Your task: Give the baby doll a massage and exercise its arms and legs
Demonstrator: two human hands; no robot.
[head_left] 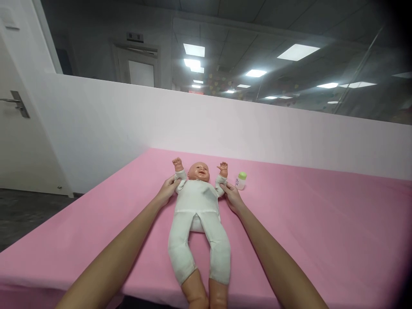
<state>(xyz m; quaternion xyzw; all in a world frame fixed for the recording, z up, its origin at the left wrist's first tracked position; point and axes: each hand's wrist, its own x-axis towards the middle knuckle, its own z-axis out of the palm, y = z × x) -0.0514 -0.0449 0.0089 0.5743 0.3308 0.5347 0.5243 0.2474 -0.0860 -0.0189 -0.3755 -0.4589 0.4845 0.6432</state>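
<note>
A baby doll (197, 198) with a white cloth body lies on its back on the pink-covered table (309, 231). Its head points away from me and its legs reach the near edge. My left hand (168, 189) is closed around the doll's white upper arm on the left side. On the other side, my right hand (231, 195) grips the doll's other upper arm between thumb and fingers. Both doll arms are bent upward beside the head. Just beyond my right hand stands a small clear bottle (240, 181) with a green cap.
A white low wall (225, 124) runs along the table's far side, with a glass pane above it reflecting ceiling lights. At the left is a door (19, 141) with a metal handle, and dark floor shows beside the table.
</note>
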